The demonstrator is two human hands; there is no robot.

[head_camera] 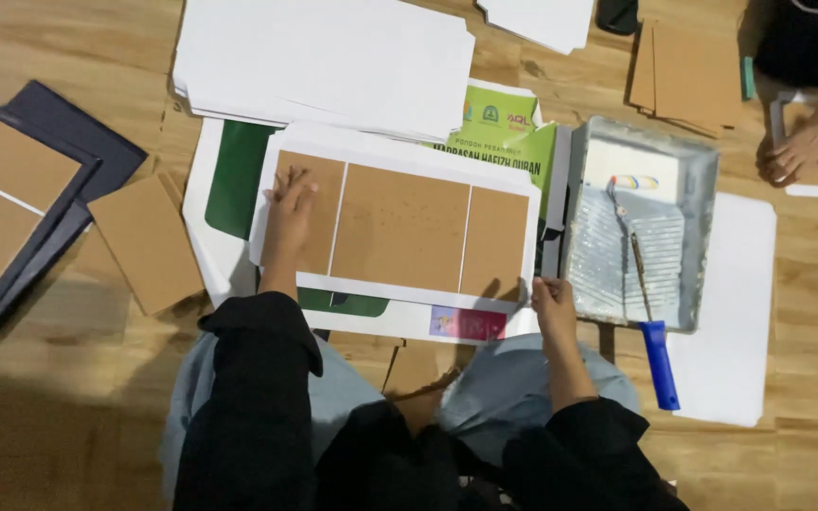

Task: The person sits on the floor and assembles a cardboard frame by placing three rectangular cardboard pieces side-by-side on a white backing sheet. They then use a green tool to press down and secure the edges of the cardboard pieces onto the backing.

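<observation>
Wooden floor [78, 416] fills the head view, strewn with paper and card, and the person sits on it with knees drawn in under the work. Right before them lies a white sheet [395, 156] bearing three brown boards [400, 227] side by side, a wide one between two narrow ones, with thin white gaps between them. The left hand [288, 210] lies flat, fingers spread, on the left narrow board, gripping nothing. The right hand [553, 305] is curled at the sheet's lower right corner, pinching its edge. Under the sheet a green and white printed cover [234, 175] sticks out on the left and top right. Just right of the sheet stands a grey paint tray [702, 180] with a blue-handled roller [657, 355] leaning in it, on another white sheet. A stack of white sheets [324, 61] lies beyond. Loose brown boards [144, 241] and dark covers with boards [11, 203] lie to the left. Another person's hand [792, 151] rests on the floor at the top right.
</observation>
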